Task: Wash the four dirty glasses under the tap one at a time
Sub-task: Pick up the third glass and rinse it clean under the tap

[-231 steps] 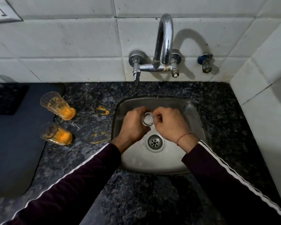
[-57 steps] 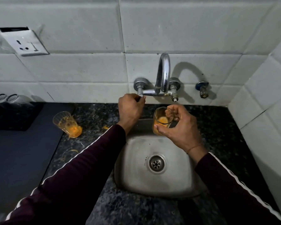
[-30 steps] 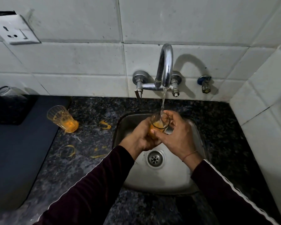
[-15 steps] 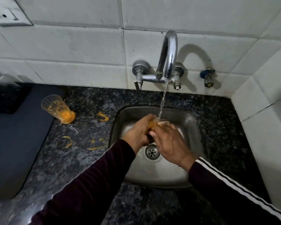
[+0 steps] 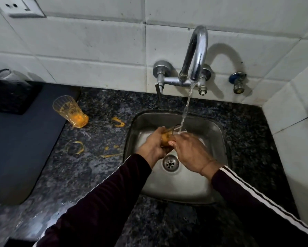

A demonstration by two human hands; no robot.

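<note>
The glass is held over the sink, directly under the tap, with the water stream striking its rim. The left hand has its grip closed round the glass body. The right hand covers the rim side; whether its grip is closed on the glass cannot be told. Orange residue remains inside the glass, so this wash appears unfinished. One dirty glass stands on the desk, left of the sink, awaiting washing. Two clear glasses sit far left of the sink, apparently already washed. Estimated progress: two done, one in hand, one left.
</note>
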